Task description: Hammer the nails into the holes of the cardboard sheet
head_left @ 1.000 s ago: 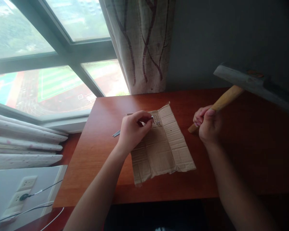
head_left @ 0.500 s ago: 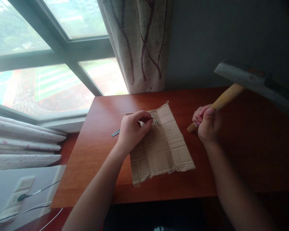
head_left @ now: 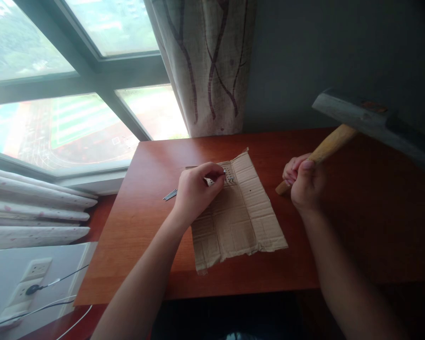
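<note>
My left hand (head_left: 200,189) rests on the upper part of a brown cardboard sheet (head_left: 233,226). Its thumb and forefinger are pinched on a small metal piece (head_left: 224,173), mostly covered by the fingertips. Just beside the pinch, a patch of small dark holes (head_left: 230,175) shows in the cardboard, partly hidden by the hand. My right hand (head_left: 304,182) is wrapped round the wooden handle of a hammer (head_left: 335,144), raised to the right of the cardboard, with the metal head up and away from it. Several thin grey metal rods (head_left: 170,194) lie left of my left hand.
The cardboard lies on a reddish-brown wooden desk (head_left: 145,241). A window (head_left: 92,127) and a patterned curtain (head_left: 212,71) stand behind it, with a dark wall at the right. At the lower left, a socket (head_left: 31,283) has a plug and cables.
The hammer head has shifted very slightly left. My left hand keeps its pinch in nearly the same spot on the cardboard.
</note>
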The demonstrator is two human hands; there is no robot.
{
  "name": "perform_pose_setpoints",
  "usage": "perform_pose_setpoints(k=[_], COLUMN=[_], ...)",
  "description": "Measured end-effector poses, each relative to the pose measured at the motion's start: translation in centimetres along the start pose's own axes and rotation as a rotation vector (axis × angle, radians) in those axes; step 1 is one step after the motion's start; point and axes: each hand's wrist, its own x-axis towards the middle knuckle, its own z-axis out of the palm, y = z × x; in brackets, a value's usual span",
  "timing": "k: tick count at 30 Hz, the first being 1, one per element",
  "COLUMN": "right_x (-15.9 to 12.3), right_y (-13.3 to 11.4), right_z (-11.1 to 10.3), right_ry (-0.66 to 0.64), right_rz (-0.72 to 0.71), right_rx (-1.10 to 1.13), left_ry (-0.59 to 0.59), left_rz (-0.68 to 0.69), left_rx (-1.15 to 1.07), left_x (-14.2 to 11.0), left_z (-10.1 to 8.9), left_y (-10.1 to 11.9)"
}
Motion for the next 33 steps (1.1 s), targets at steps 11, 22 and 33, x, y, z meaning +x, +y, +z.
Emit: perform_pose_setpoints(k=[11,22,33], right_x=[-0.02,-0.15,-0.57], right_y=[-0.03,-0.06,0.07], right_z=[0.01,0.0,0.01], right_ry=[-0.006,0.005,-0.039], right_rz=[0.003,0.041,0.032], right_rx=[0.001,-0.083,-0.061], left_ry=[-0.018,0.007,-0.027], left_rz=[-0.012,-0.005,0.004], left_rx=[-0.021,0.018,0.092], left_x=[0.06,-0.18,-0.3], left_z=[0.09,0.51,0.56], left_y=[0.21,0.11,0.21])
